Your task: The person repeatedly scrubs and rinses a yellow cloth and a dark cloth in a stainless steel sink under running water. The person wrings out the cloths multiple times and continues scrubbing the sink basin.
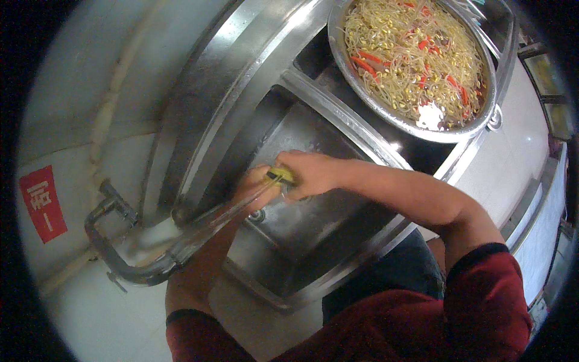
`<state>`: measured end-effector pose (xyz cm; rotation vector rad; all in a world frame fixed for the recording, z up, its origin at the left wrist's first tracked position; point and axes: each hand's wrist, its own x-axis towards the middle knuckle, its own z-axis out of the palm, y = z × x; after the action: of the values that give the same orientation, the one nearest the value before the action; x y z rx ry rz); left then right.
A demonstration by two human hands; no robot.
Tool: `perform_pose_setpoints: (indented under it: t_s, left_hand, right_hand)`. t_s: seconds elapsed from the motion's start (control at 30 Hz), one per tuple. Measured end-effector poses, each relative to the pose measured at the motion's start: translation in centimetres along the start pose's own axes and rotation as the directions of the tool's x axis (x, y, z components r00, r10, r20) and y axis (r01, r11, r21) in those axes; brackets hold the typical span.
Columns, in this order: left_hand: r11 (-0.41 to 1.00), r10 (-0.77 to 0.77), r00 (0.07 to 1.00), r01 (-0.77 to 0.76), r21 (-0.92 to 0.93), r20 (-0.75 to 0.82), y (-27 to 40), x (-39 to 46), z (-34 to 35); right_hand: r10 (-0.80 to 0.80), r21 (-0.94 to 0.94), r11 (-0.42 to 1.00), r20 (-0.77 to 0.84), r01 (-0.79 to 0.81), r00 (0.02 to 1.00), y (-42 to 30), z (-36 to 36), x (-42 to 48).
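Over a stainless steel sink basin [312,226], my left hand [258,185] and my right hand [310,174] meet around a yellow-green item with a dark part [281,174], perhaps a sponge or cloth. Both hands grip it, one from each side. A stream of water from the metal faucet [149,273] lands on the item between them. My fingers hide much of it, so its exact kind cannot be told. The drain [257,215] lies below and near my left hand.
A large round metal pan [486,120] of bean sprouts [411,59] with red pepper strips rests across the neighbouring basin, beyond the steel divider [339,117]. A tiled wall with a red sign [43,203] and the faucet's valve [118,203] stand at the left.
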<state>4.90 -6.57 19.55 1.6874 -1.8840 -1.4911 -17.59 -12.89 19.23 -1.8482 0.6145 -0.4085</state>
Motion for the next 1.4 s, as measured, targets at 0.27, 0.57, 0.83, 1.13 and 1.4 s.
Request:
perform_pose_setpoints:
  t_s: [0.27, 0.57, 0.83, 1.13, 1.4]
  left_hand:
    - [0.727, 0.623, 0.652, -0.278, 0.628, -0.432, 1.2, 1.9, 0.3]
    - [0.294, 0.861, 0.482, -0.21, 0.933, -0.163, 4.2, 2.2, -2.9]
    - [0.606, 0.672, 0.74, -0.573, 0.552, 0.03, 5.8, 2.0, -5.1]
    - [1.0, -0.022, 0.991, 0.024, 0.01, -0.131, 7.1, 0.4, -2.0]
    - [0.977, -0.1, 0.994, 0.09, -0.192, -0.041, 3.1, -0.4, 2.6]
  right_hand:
    - [-0.483, 0.426, -0.656, 0.396, -0.622, 0.781, 3.9, 7.0, -1.9]
    - [0.006, 0.639, -0.722, 0.39, -0.266, 0.921, -5.1, 3.4, -1.8]
    - [0.139, 0.579, 0.132, 0.792, -0.804, 0.594, -3.3, -3.2, -0.4]
    - [0.202, -0.414, 0.909, 0.327, -0.052, 0.923, -2.9, -4.0, 2.4]
    - [-0.156, -0.531, 0.801, 0.262, 0.278, 0.952, 2.1, -3.4, 4.1]
